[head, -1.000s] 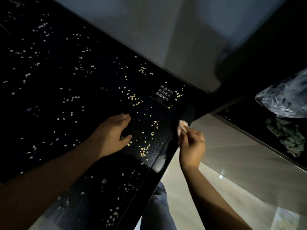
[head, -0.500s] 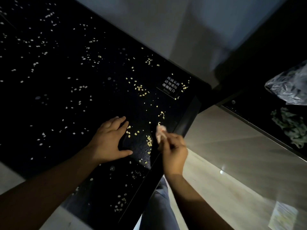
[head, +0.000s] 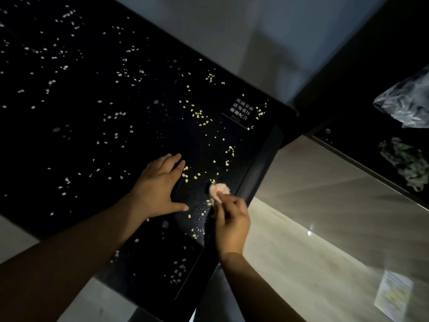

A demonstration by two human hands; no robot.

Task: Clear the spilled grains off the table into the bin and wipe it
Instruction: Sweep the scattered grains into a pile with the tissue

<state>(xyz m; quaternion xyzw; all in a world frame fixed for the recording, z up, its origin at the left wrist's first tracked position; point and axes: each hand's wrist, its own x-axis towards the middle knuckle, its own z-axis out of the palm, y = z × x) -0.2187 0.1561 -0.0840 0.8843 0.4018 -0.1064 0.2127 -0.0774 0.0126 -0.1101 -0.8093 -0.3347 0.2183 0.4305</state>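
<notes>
Glossy black table (head: 74, 149), pale oval grains (head: 200, 116), your left hand (head: 160, 187) lying flat, right hand (head: 232, 219) pinching crumpled pink wad (head: 219, 190), white-lettered label (head: 243, 110)

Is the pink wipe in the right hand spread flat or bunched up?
Bunched: the pink wipe is a small crumpled lump pinched by the right hand.

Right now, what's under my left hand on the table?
The left hand lies flat on the black table; yellow grains show just past its fingertips. Whether any grains sit beneath the palm is hidden.
</notes>
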